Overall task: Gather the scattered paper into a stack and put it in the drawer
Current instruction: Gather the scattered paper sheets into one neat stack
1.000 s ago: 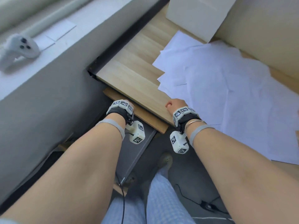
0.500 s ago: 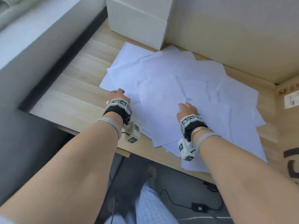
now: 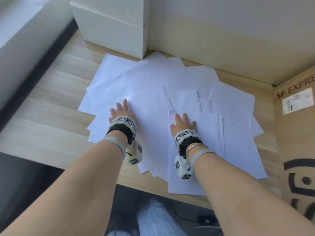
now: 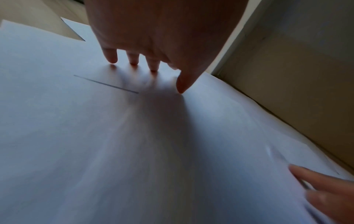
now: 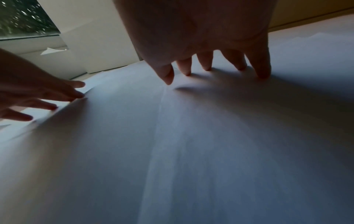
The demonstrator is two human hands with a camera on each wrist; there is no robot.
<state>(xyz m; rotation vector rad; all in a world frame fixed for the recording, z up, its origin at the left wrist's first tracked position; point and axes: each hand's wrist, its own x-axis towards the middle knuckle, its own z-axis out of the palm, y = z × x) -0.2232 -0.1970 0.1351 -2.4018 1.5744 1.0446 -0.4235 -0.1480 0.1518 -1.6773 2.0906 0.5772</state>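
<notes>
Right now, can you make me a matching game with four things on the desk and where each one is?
Things:
1. left hand
2. right hand
3. white box
4. brown box

Places:
A. at the desk's right side, with black letters
B. fingers spread on the right part of the paper
C. at the back left, behind the paper
D. fingers spread on the left part of the paper

Pairs: 1-D, 2-B, 3-C, 4-A
</notes>
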